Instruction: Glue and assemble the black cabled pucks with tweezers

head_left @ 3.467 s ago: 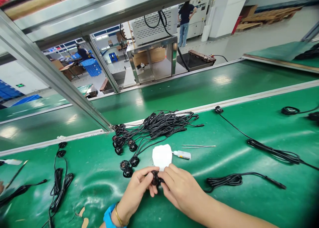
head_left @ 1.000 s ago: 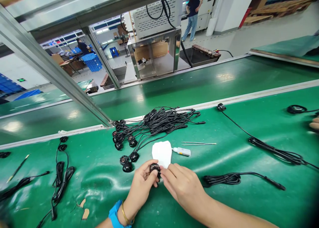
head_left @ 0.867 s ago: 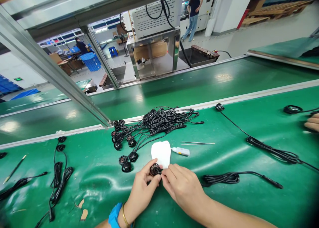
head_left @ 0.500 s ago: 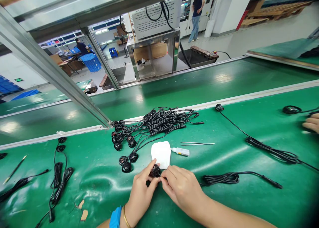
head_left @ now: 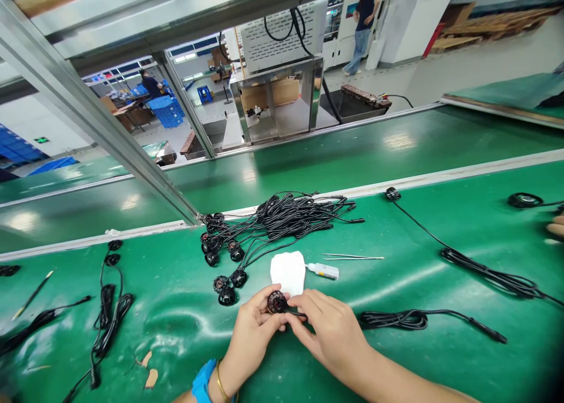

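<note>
My left hand [head_left: 255,326] is closed around a small round black housing [head_left: 277,301], its open face turned up with dark reddish parts inside. Pinched in the fingers of my right hand [head_left: 330,329] is the black cable [head_left: 296,312] right beside that housing. A bundled black cable [head_left: 392,319] lies to the right of my right hand; its link to the held part is hidden. Just beyond the hands is a white cloth or wipe [head_left: 287,271], with a small clear squeeze bottle [head_left: 324,271] touching its right side. Metal tweezers [head_left: 352,257] lie behind the bottle.
A heap of black cables [head_left: 295,215] with several round housings [head_left: 227,296] sits beyond my hands. More cables lie left [head_left: 106,321] and right [head_left: 489,271]. A brush-like stick [head_left: 33,294] is far left. A metal post [head_left: 145,168] rises behind. Another person's fingers [head_left: 556,227] show at the right edge.
The housing has tipped so that its open face shows more. My right fingers have spread a little along the cable, and the view has shifted slightly.
</note>
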The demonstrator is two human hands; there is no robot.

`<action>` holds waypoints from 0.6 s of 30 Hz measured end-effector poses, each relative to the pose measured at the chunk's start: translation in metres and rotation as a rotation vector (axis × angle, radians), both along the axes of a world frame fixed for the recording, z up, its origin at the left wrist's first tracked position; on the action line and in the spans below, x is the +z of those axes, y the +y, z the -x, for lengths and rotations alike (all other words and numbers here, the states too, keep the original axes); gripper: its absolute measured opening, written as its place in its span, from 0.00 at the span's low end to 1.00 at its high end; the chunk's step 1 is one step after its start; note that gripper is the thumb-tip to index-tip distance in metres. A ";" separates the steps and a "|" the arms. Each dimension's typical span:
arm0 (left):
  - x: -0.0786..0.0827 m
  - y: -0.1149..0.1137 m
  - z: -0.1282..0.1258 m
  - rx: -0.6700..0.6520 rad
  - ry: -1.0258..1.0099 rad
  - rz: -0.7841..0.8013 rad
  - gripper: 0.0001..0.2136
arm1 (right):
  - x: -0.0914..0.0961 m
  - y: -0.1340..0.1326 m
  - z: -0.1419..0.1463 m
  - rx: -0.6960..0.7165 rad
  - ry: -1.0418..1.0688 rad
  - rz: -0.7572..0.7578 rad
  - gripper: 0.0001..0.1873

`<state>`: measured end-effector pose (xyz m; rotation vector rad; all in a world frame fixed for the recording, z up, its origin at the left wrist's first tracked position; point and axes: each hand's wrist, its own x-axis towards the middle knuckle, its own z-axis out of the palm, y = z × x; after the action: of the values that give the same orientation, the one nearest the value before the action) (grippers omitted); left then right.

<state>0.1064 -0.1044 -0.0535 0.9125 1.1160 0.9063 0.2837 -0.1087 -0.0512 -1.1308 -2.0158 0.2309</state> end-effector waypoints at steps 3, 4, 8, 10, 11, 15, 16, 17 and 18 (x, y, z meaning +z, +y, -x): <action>-0.001 0.001 0.000 0.019 -0.047 0.000 0.23 | 0.000 0.000 -0.004 0.016 0.028 0.039 0.07; -0.001 0.001 0.001 0.023 -0.051 0.001 0.23 | 0.000 0.000 -0.004 0.017 0.029 0.041 0.07; 0.001 0.002 0.000 0.026 -0.050 0.026 0.23 | -0.001 -0.001 -0.004 0.023 0.030 0.046 0.07; 0.004 0.002 0.000 0.015 -0.047 0.024 0.23 | -0.002 -0.001 -0.004 0.030 0.017 0.044 0.07; 0.005 0.001 0.000 0.007 -0.045 0.019 0.23 | -0.002 -0.001 -0.004 0.034 0.007 0.044 0.07; 0.008 -0.001 0.001 -0.025 -0.007 0.000 0.24 | -0.002 -0.001 -0.005 0.043 -0.028 0.053 0.08; 0.008 -0.002 0.001 -0.029 0.013 -0.006 0.24 | -0.002 -0.001 -0.005 0.044 -0.036 0.055 0.08; 0.008 -0.003 0.001 -0.033 0.033 -0.014 0.24 | -0.002 -0.001 -0.005 0.044 -0.044 0.056 0.09; 0.007 -0.003 0.000 -0.033 0.051 -0.022 0.25 | -0.002 -0.001 -0.005 0.044 -0.052 0.056 0.09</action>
<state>0.1061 -0.1073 -0.0465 0.9739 1.1332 0.8737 0.2888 -0.1099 -0.0529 -1.1389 -2.0934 0.2837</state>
